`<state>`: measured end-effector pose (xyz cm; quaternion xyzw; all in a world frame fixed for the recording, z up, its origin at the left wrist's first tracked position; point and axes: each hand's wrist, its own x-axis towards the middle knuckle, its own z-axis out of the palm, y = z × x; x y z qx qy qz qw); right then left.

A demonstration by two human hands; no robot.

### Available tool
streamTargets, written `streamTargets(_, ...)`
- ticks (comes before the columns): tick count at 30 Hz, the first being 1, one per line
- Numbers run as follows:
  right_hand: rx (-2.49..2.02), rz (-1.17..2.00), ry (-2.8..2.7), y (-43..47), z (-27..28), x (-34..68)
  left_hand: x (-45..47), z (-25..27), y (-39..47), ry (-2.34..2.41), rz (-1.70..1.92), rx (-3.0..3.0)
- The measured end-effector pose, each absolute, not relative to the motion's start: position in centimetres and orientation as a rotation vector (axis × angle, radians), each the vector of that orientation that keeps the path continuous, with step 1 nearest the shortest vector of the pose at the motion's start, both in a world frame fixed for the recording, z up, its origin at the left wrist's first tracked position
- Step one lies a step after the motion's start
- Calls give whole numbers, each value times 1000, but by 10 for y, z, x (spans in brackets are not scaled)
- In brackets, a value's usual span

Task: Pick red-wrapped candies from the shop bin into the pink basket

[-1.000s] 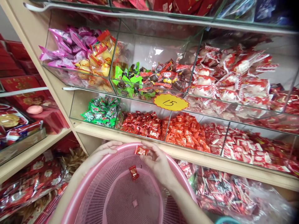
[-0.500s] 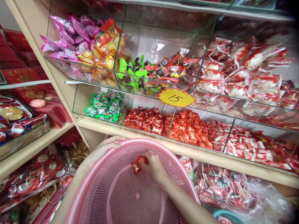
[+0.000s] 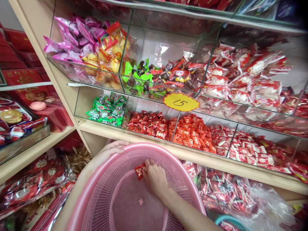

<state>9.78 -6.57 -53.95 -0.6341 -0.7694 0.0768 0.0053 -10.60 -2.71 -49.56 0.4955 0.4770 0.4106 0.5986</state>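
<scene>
A round pink mesh plastic basket (image 3: 154, 147) fills the lower middle of the view, tilted toward me. Around its far left side lies my left hand (image 3: 109, 151), fingers over the rim and forearm along the outer wall, holding it. Inside the basket, my right hand (image 3: 156, 177) is closed around red-wrapped candies (image 3: 139, 172) near the far wall. Part of the red wrappers sticks out left of the fingers; the palm hides any others. On the basket's floor is a small pale pink square (image 3: 141, 201).
Just beyond the basket, a wooden shelf edge (image 3: 134, 137) fronts glass bins of red candies (image 3: 150, 124), orange-red candies (image 3: 192, 130) and green candies (image 3: 107, 109). Higher bins hold larger bagged sweets behind a yellow "15" tag (image 3: 181, 102). A teal tub (image 3: 228, 219) stands lower right.
My right hand has turned and dropped slightly inside the basket, and less of the red candy wrappers shows. My left hand stays on the rim.
</scene>
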Motion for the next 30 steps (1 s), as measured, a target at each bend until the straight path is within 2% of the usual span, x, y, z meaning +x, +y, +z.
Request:
streamTargets(22, -2005, 376, -2350, -62, -530, 97, -109, -498, -21, 1113, 916, 1127)
streamTargets(26, -1959, 281, -2382, -62, -512, 98, -109, -499, -19, 1129, 904, 1118)
streamTargets(30, -1724, 114, -2419, -47, -467, 98, -110, -500, -18, 1139, 899, 1128)
